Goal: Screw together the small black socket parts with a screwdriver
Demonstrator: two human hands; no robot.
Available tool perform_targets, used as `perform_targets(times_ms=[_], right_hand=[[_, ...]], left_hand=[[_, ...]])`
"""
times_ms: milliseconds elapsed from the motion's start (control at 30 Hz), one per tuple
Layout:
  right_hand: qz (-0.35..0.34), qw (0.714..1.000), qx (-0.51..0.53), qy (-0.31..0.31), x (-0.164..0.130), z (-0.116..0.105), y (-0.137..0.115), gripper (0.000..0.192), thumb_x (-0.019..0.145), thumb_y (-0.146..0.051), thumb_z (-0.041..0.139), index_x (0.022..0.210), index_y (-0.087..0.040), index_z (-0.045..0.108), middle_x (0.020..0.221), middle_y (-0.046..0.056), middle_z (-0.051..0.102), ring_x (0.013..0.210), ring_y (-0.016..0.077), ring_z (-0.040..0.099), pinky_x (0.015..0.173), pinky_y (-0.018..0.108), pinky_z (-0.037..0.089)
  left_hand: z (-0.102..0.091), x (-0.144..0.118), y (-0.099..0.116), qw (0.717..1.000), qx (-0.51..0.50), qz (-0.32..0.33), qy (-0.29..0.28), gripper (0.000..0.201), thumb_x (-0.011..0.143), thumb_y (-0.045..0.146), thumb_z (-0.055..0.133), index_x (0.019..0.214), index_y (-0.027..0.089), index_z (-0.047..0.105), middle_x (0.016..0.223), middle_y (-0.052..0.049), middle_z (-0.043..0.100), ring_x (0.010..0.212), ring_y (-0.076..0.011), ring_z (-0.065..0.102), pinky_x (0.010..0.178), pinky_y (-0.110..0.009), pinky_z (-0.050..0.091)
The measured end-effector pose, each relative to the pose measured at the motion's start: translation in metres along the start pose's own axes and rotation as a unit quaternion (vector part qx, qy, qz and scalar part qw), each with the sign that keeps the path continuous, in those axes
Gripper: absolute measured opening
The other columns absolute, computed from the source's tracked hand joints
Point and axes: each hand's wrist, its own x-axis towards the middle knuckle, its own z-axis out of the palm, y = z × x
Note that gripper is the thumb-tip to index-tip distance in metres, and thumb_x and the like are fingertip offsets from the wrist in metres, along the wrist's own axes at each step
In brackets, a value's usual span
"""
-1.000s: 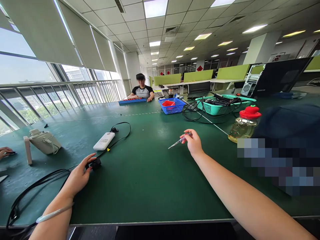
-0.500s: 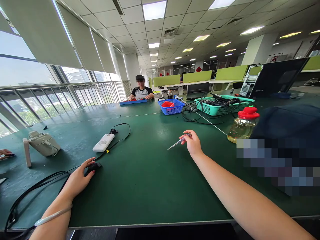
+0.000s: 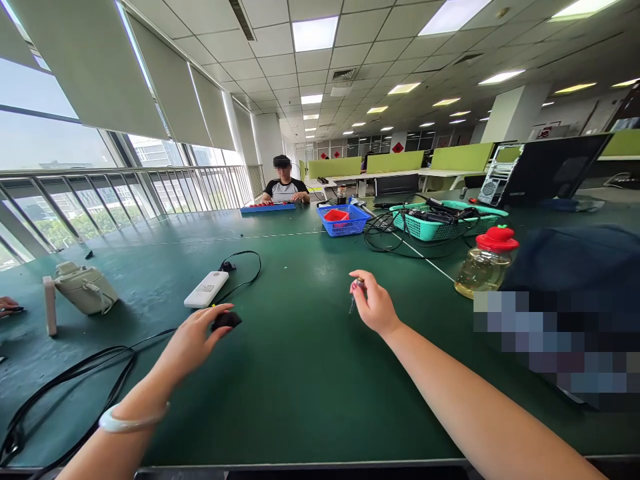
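Note:
My left hand (image 3: 193, 340) is closed on a small black block (image 3: 227, 321), which looks like a plug; its details are blurred. It is just below and right of a white power bank-like device (image 3: 206, 289). In my right hand (image 3: 375, 303) is a slim screwdriver (image 3: 352, 305) with a see-through handle, its shaft pointing down toward the green table (image 3: 300, 387). Most of the handle is hidden by my fingers. A black cable (image 3: 107, 350) lies looped on the table beside my left forearm.
At left stand a pale bottle-shaped case (image 3: 87, 288) and an upright slab (image 3: 50, 307); another person's hand (image 3: 9, 306) is at the edge. Behind are a blue basket (image 3: 345, 225), a green basket (image 3: 430, 230) of cables and a red-lidded jar (image 3: 484, 267). A person (image 3: 284, 187) sits opposite.
My left hand has moved right and up, carrying the black block with it. My right hand has turned the screwdriver from pointing left to pointing down.

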Motion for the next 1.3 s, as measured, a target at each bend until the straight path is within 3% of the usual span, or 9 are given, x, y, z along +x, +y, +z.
perform_targets(times_ms=[67,167,267,367,533,800,1033,1167,1300], right_hand=[[-0.069,0.997,-0.031,-0.031,-0.002,0.003,-0.009,0.025,0.095,-0.026,0.043,0.116,-0.023,0.056,0.075,0.003,0.067,0.064,0.0196,0.063,0.066,0.032,0.049],[-0.111,0.991,-0.047,-0.061,-0.004,0.007,-0.018,0.026,0.093,-0.023,0.046,0.115,-0.024,0.058,0.070,0.001,0.064,0.060,0.0192,0.059,0.062,0.031,0.047],[-0.092,0.993,-0.039,-0.069,-0.005,0.008,-0.019,0.024,0.091,-0.025,0.049,0.112,-0.024,0.059,0.069,0.000,0.062,0.056,0.0177,0.055,0.060,0.031,0.045],[-0.034,0.998,-0.012,-0.049,-0.002,0.005,-0.016,0.014,0.091,-0.027,0.049,0.098,-0.024,0.061,0.072,0.001,0.062,0.055,0.0157,0.053,0.058,0.029,0.044],[0.047,0.999,0.024,0.004,0.004,-0.001,-0.007,0.033,0.094,-0.038,0.047,0.064,-0.024,0.045,0.060,-0.002,0.046,0.053,0.0142,0.045,0.054,0.027,0.039],[0.136,0.987,0.079,0.023,0.004,-0.002,0.003,0.045,0.093,-0.054,0.050,0.060,-0.024,0.041,0.053,-0.004,0.040,0.049,0.0135,0.040,0.051,0.028,0.036],[0.079,0.995,0.023,0.048,0.003,-0.002,-0.012,0.043,0.095,-0.054,0.046,0.065,-0.024,0.050,0.061,0.001,0.054,0.055,0.0160,0.050,0.056,0.029,0.041],[0.054,0.998,0.009,0.019,0.002,-0.003,-0.018,0.043,0.097,-0.054,0.041,0.069,-0.024,0.054,0.061,0.001,0.056,0.054,0.0163,0.052,0.056,0.028,0.042],[0.040,0.999,0.019,-0.026,0.000,-0.003,-0.019,0.041,0.097,-0.053,0.044,0.072,-0.024,0.058,0.055,-0.002,0.050,0.048,0.0137,0.045,0.052,0.027,0.038]], left_hand=[[0.006,0.017,0.041,0.997,-0.022,0.062,-0.037,0.046,0.088,0.038,0.055,0.132,0.027,0.062,0.123,-0.008,0.070,0.112,-0.0288,0.065,0.101,-0.043,0.051],[0.027,0.046,0.103,0.984,-0.049,0.148,-0.082,0.049,0.090,0.022,0.057,0.138,0.028,0.057,0.125,-0.007,0.068,0.116,-0.0255,0.062,0.104,-0.039,0.049],[0.058,0.073,0.149,0.975,-0.065,0.179,-0.113,0.055,0.089,0.013,0.058,0.142,0.025,0.052,0.124,-0.008,0.069,0.116,-0.0255,0.062,0.104,-0.038,0.048],[0.088,0.089,0.170,0.972,-0.071,0.180,-0.131,0.056,0.088,0.009,0.058,0.143,0.021,0.051,0.120,-0.011,0.070,0.114,-0.0271,0.062,0.101,-0.040,0.049],[0.119,0.092,0.167,0.969,-0.127,0.159,-0.138,0.058,0.087,0.008,0.059,0.142,0.023,0.052,0.121,-0.009,0.069,0.116,-0.0255,0.061,0.104,-0.039,0.048],[0.130,0.093,0.155,0.955,-0.232,0.110,-0.146,0.061,0.082,0.012,0.066,0.140,0.026,0.053,0.123,-0.005,0.070,0.115,-0.0224,0.063,0.107,-0.038,0.046],[0.132,0.093,0.152,0.961,-0.222,0.081,-0.144,0.064,0.079,0.017,0.072,0.140,0.023,0.053,0.115,-0.005,0.072,0.112,-0.0248,0.063,0.104,-0.041,0.048],[0.132,0.094,0.151,0.968,-0.198,0.075,-0.135,0.060,0.079,0.022,0.074,0.137,0.022,0.057,0.115,-0.007,0.072,0.117,-0.0262,0.060,0.106,-0.041,0.047],[0.132,0.094,0.148,0.973,-0.175,0.078,-0.127,0.052,0.078,0.031,0.076,0.127,0.020,0.066,0.116,-0.009,0.073,0.120,-0.0285,0.056,0.107,-0.042,0.045]])
